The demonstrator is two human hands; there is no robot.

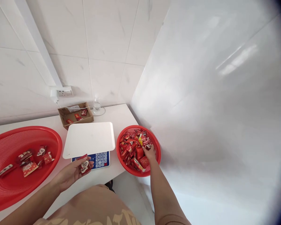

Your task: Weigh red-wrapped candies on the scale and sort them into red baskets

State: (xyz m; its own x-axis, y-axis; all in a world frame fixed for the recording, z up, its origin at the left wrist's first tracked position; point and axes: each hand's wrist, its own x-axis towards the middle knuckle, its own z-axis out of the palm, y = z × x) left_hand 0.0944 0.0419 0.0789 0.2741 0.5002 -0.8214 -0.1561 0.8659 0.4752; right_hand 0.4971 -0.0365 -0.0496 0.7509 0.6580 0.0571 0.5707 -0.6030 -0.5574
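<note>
My left hand (71,172) holds a dark red packet (85,166) with white lettering, in front of the scale's blue keypad (100,160). To the right, my right hand (149,151) reaches into a round red basket (118,150) filled with small red packets (131,148). Its fingers are bent down against packets at the basket's right side, near a yellow one (140,139); whether they grip one is hard to tell. The scale's white tray (90,139) carries no packets.
A large red basket (58,147) with several packets (29,162) stands at the left. Behind the scale are a cardboard box (87,119) with a few packets and a clear glass (96,107). A wall socket (65,91) and cable are at the back.
</note>
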